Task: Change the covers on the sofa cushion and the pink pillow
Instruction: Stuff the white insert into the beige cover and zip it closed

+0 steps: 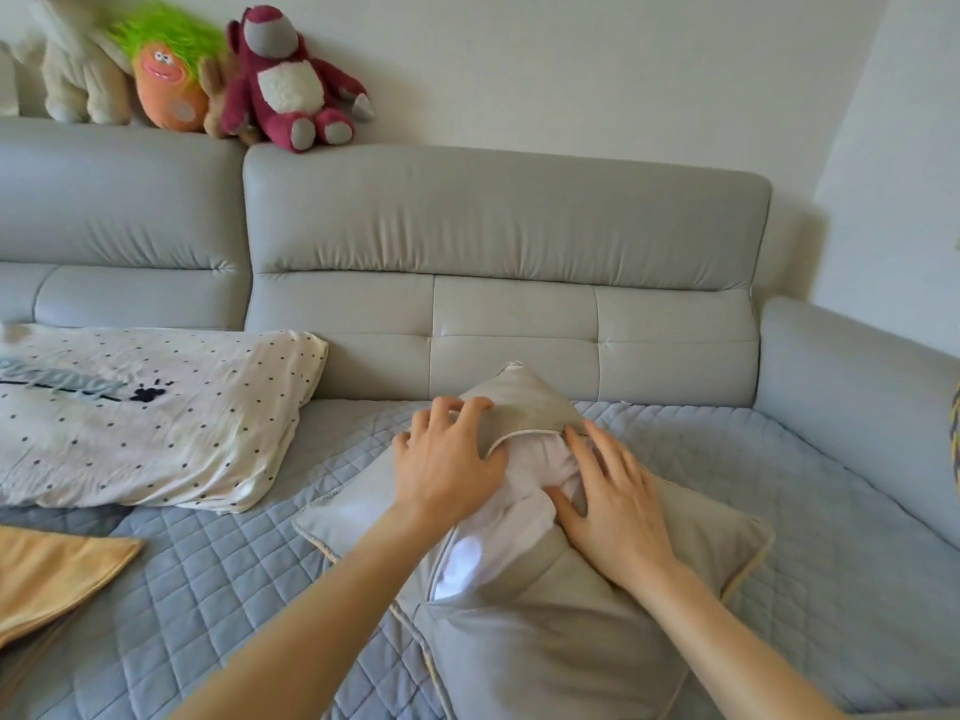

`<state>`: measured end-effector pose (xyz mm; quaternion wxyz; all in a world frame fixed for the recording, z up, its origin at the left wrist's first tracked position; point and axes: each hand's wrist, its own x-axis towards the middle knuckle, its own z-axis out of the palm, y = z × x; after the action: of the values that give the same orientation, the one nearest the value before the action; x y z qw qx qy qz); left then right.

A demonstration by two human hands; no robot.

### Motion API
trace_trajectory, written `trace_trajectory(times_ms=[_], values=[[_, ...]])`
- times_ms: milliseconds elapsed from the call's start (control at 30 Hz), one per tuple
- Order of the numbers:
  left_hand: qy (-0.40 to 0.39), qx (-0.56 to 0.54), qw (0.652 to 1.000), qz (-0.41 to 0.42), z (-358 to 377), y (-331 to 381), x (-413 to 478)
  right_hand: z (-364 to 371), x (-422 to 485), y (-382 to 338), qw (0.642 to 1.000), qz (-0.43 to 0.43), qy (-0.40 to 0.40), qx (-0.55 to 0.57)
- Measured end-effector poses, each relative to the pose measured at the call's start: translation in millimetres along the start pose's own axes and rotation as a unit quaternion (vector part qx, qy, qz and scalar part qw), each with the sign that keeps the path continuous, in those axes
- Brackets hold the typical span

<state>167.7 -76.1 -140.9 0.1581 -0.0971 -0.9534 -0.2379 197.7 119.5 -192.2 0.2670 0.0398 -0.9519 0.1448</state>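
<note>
A sofa cushion in a grey cover with cream piping lies on the quilted seat in front of me. Its opening gapes along the middle and the white inner cushion shows through. My left hand lies on the far left side of the opening, fingers spread and bent over the cover's edge. My right hand presses flat on the white insert and the cover's right flap, fingers straight. A cream pillow with black dots rests on the seat at the left.
An orange-yellow cloth lies at the lower left on the blue-grey quilted mat. The grey sofa backrest rises behind, an armrest at right. Plush toys sit on the backrest top at upper left.
</note>
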Motion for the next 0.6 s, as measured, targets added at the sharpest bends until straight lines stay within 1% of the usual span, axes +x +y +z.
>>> trace_trajectory(times_ms=[33, 67, 133, 167, 200, 233, 267, 333, 367, 400, 433, 467, 533, 600], values=[[0.0, 0.021, 1.0, 0.017, -3, 4, 8, -1, -3, 0, 0.999, -0.032, 0.024, 0.02], [-0.002, 0.043, 0.998, 0.037, -6, 8, 16, -2, -2, -1, 0.997, -0.064, 0.032, 0.035], [0.001, 0.09, 0.993, 0.07, -15, 17, 32, -9, 3, -6, 0.989, -0.141, 0.017, 0.041], [0.004, 0.113, 0.99, 0.082, -20, 22, 39, -14, 9, -11, 0.986, -0.159, -0.009, 0.046], [0.005, 0.137, 0.987, 0.089, -25, 27, 45, -22, 15, -18, 0.985, -0.155, -0.045, 0.059], [0.004, 0.159, 0.983, 0.092, -30, 31, 51, -28, 21, -25, 0.984, -0.136, -0.083, 0.081], [0.002, 0.18, 0.979, 0.094, -33, 35, 56, -32, 28, -32, 0.983, -0.109, -0.104, 0.103], [-0.003, 0.204, 0.974, 0.095, -40, 41, 66, -37, 38, -47, 0.983, -0.063, -0.11, 0.131], [-0.008, 0.209, 0.973, 0.095, -42, 43, 70, -36, 42, -55, 0.985, -0.052, -0.116, 0.119], [-0.012, 0.216, 0.971, 0.099, -44, 45, 72, -34, 45, -61, 0.985, -0.047, -0.144, 0.08], [-0.013, 0.227, 0.968, 0.106, -46, 46, 74, -28, 48, -64, 0.981, -0.05, -0.188, 0.021], [-0.014, 0.238, 0.964, 0.115, -47, 48, 74, -21, 50, -65, 0.968, -0.054, -0.241, -0.031], [-0.015, 0.255, 0.958, 0.132, -45, 49, 73, -16, 54, -66, 0.933, -0.039, -0.344, -0.098], [-0.006, 0.266, 0.952, 0.149, -46, 51, 72, -15, 66, -66, 0.897, -0.006, -0.417, -0.147]])
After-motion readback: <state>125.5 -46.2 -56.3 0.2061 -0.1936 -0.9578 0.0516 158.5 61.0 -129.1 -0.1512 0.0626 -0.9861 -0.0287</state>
